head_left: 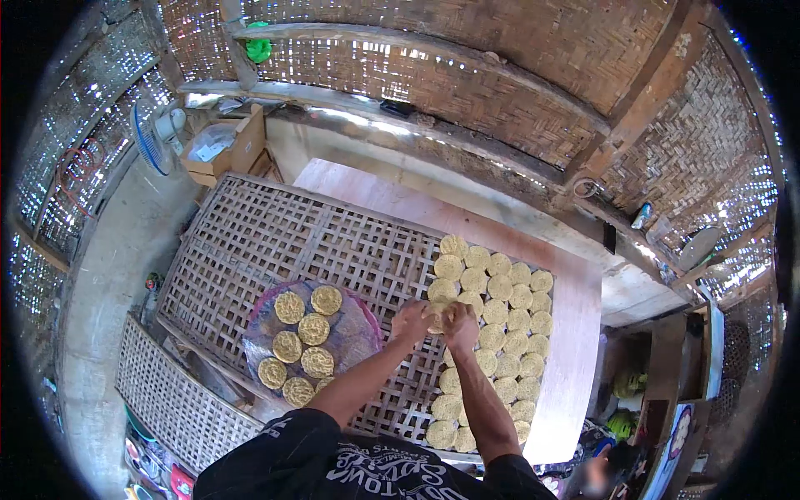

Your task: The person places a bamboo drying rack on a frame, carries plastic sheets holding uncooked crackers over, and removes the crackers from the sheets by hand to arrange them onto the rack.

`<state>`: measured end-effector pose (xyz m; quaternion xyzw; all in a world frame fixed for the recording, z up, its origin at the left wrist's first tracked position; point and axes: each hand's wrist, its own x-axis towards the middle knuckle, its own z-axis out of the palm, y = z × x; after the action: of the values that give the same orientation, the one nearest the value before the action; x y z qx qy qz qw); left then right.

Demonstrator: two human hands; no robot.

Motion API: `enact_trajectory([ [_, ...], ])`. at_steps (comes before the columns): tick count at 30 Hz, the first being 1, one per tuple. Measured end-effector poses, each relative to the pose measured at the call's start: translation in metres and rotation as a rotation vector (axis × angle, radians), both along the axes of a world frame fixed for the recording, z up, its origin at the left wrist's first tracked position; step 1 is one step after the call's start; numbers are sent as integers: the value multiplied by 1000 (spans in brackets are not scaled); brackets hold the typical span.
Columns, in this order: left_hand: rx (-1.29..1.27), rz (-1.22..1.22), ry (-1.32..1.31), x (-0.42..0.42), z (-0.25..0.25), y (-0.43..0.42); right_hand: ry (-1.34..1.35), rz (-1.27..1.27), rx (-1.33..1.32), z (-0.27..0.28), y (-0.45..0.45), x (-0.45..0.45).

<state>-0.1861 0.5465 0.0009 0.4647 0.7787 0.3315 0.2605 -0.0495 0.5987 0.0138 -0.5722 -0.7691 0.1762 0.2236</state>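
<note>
My left hand (411, 322) and my right hand (459, 325) are close together over the woven bamboo rack (350, 258). Between them is one round, flat yellowish piece (436, 317), and the fingers of both hands are closed on its edges. Rows of similar round pieces (500, 287) cover the right end of the rack, around and beyond my right hand. Left of my forearms, a round tray covered with purplish plastic (350, 321) holds several more of these pieces (313, 328).
A pale board (575, 333) lies under the rack's right end. A second woven rack (175, 379) stands at the lower left. Behind are a cardboard box (242, 142) and a fan (150, 140). Part of another person (596, 475) shows at the lower right.
</note>
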Motion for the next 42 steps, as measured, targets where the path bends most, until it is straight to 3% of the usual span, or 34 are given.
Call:
enact_trajectory([
  [1,-31,-30,-67,-11,-4,-4,-17,39,98,7,-6,3],
  [4,182,114,296,-62,-17,-48,37,-25,196,17,-25,1],
  [6,-19,361,494,-111,-8,-71,80,-17,98,21,-43,3],
  [7,-43,437,726,-136,-17,-84,100,-18,53,20,-50,3],
  [9,-154,462,871,-169,-21,-103,156,-2,-50,13,-62,-2],
  [11,-317,368,692,-183,-3,-107,262,48,6,-16,-71,-4],
  [14,-256,358,627,-180,2,-97,163,75,-75,2,-90,-22],
  [17,-241,376,233,-169,14,-86,246,180,-374,24,-103,-37],
  [20,266,280,285,-125,-6,-84,652,190,-816,-6,-104,-46],
  [22,177,-22,298,-75,45,-99,934,32,-1126,11,-98,-49],
  [23,307,-187,218,-55,62,-108,1075,-50,-1278,18,-96,-50],
  [24,437,-349,134,-40,70,-114,1034,-25,-1127,5,-95,-43],
  [26,462,-150,152,-26,40,-112,943,25,-828,-33,-89,-24],
  [27,472,-49,160,-21,23,-109,854,-22,-726,-4,-91,-20],
  [30,133,-42,-316,-11,-3,-98,703,22,-711,-59,-74,13],
  [31,111,-131,-349,-11,-41,-89,683,10,-741,-31,-77,15],
  [34,24,-113,-337,1,-36,-80,202,128,-276,-18,-72,24],
  [37,14,-55,-266,10,-35,-73,26,81,-243,-13,-69,23],
  [40,138,60,-134,15,-33,-71,-18,43,-48,5,-75,22],
  [42,58,38,-79,-4,-12,-87,-17,29,25,20,-81,20],
])
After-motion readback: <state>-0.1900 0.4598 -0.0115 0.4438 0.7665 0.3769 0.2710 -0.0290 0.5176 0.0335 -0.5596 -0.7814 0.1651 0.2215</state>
